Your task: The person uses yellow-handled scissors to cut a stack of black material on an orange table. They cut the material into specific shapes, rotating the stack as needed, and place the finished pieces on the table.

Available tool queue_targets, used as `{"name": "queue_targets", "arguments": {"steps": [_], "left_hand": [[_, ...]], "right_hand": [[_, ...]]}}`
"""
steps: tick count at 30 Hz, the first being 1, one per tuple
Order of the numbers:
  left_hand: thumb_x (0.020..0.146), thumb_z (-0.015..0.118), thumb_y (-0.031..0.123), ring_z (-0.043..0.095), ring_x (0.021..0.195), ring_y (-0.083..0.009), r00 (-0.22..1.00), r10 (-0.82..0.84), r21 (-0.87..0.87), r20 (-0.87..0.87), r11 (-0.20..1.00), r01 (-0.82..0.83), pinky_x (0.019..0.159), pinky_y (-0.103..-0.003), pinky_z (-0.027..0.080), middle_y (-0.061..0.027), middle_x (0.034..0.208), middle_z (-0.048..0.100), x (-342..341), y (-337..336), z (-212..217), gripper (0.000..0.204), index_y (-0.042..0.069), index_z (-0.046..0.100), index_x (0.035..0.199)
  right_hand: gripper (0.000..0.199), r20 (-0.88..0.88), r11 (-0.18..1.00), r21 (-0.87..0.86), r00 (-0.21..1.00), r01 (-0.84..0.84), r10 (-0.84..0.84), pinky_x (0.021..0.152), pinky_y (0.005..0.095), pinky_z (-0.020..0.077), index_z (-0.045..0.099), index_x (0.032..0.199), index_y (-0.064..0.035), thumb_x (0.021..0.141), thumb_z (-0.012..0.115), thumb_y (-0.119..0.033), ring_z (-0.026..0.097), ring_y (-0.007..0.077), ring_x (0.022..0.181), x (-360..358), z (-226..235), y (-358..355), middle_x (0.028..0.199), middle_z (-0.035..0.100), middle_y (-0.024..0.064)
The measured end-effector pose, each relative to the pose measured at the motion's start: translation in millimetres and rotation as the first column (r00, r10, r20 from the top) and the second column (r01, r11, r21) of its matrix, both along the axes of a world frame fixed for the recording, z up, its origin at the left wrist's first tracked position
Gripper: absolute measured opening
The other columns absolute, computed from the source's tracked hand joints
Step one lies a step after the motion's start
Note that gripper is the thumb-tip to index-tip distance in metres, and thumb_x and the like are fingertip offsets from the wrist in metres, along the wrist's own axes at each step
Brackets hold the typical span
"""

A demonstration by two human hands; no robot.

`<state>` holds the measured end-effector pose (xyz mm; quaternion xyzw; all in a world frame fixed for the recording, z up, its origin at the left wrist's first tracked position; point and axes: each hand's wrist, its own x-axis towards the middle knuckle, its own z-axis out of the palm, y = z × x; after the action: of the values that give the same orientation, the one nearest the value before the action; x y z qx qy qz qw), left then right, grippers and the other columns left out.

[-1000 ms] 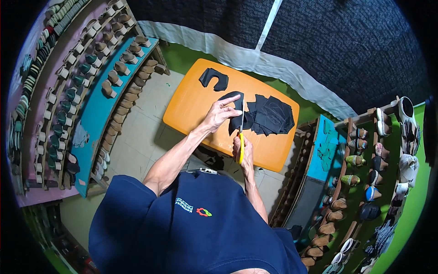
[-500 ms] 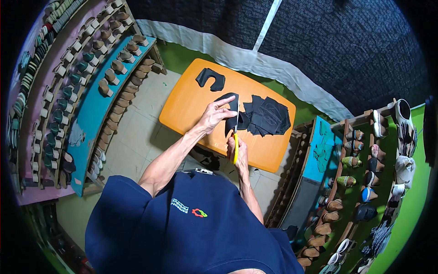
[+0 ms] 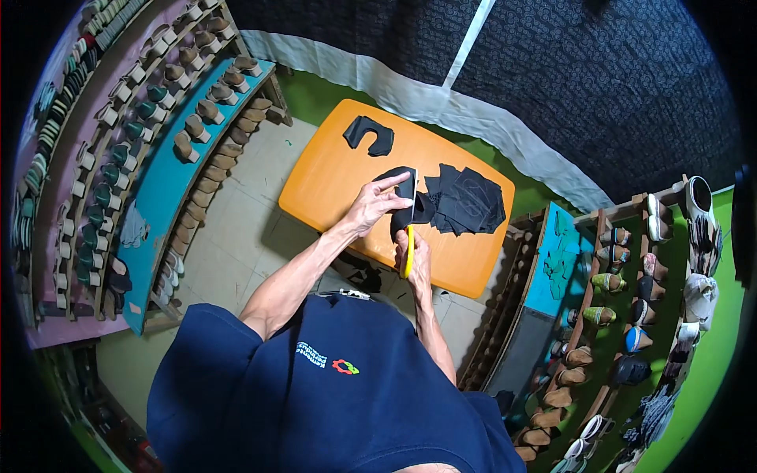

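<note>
An orange table [image 3: 331,177] stands in front of me. My left hand [image 3: 371,206] holds a black leather piece [image 3: 405,188] up over the table, index finger stretched along it. Just below it, my right hand [image 3: 415,254] grips a yellow-handled cutting tool [image 3: 409,249] whose upper end meets the piece's lower edge. To the right on the table lies a pile of black cut pieces [image 3: 465,201]. One curved black piece [image 3: 368,134] lies alone near the far left edge.
Long racks of shoe lasts [image 3: 138,134] line the left side, with a blue shelf [image 3: 169,185]. Racks of shoes and lasts [image 3: 631,315] fill the right. A pale tiled floor [image 3: 236,236] lies left of the table, and dark patterned cloth [image 3: 552,71] hangs behind.
My view has shifted slightly. Both hands stay together at the black piece, the left hand now lifting it more upright, the tool still against it.
</note>
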<state>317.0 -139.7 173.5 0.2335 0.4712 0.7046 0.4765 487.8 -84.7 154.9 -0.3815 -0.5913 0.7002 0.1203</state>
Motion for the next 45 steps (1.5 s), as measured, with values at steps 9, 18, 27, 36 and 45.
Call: {"name": "queue_targets", "arguments": {"steps": [9,18,27,36,45], "left_hand": [[0.086,0.075,0.002,0.067,0.083,-0.0072,0.999,0.031,-0.007,0.038,1.000,-0.031,0.084,-0.023,0.052,-0.0028,0.090,0.071,2.9,-1.5,-4.6,0.068,0.002,0.046,0.148],[0.087,0.075,0.002,0.066,0.080,-0.0060,0.999,0.025,-0.004,0.035,1.000,-0.025,0.082,-0.024,0.052,-0.0029,0.090,0.072,5.7,-6.4,-4.9,0.068,0.001,0.046,0.148],[0.084,0.074,0.004,0.057,0.068,-0.0040,0.992,0.101,-0.195,0.075,0.977,-0.084,0.070,-0.019,0.048,0.0024,0.080,0.063,10.9,-32.5,-2.7,0.073,0.008,0.044,0.151],[0.079,0.067,-0.004,0.056,0.071,-0.0031,0.920,0.357,-0.265,-0.164,0.882,-0.390,0.069,-0.020,0.049,-0.0009,0.098,0.066,-68.9,-47.4,-83.4,0.089,0.017,0.032,0.158],[0.078,0.076,0.014,0.063,0.103,-0.0330,0.626,-0.055,-0.375,-0.778,0.840,-0.392,0.089,-0.041,0.052,-0.0169,0.099,0.067,-53.6,3.0,-156.2,0.025,0.006,0.073,0.102]], "right_hand": [[0.044,0.008,0.998,0.002,0.998,0.065,-0.065,0.043,0.0246,0.0337,0.064,0.087,-0.0057,0.090,0.074,-0.048,0.044,0.0058,0.046,-0.9,-2.2,-3.1,0.057,0.049,-0.0041],[0.049,0.023,0.998,0.044,0.999,0.040,-0.041,0.039,0.0248,0.0350,0.056,0.081,-0.0085,0.089,0.071,-0.055,0.045,0.0080,0.040,-0.1,-7.7,-3.7,0.052,0.045,-0.0039],[0.049,0.097,0.997,0.042,0.993,0.058,-0.062,0.042,0.0259,0.0325,0.061,0.076,-0.0057,0.086,0.077,-0.050,0.044,0.0069,0.044,10.2,-26.0,-16.6,0.054,0.047,-0.0039],[0.059,0.343,0.985,0.170,0.938,-0.006,-0.053,0.053,0.0320,0.0340,0.053,0.069,-0.0013,0.082,0.081,-0.051,0.036,0.0107,0.059,78.5,-72.5,-39.8,0.058,0.042,0.0008],[0.054,0.406,0.984,0.152,0.902,0.093,-0.148,0.046,0.0270,0.0307,0.058,0.071,-0.0057,0.085,0.077,-0.054,0.041,0.0052,0.049,122.4,-85.2,-58.3,0.055,0.046,-0.0044]]}}
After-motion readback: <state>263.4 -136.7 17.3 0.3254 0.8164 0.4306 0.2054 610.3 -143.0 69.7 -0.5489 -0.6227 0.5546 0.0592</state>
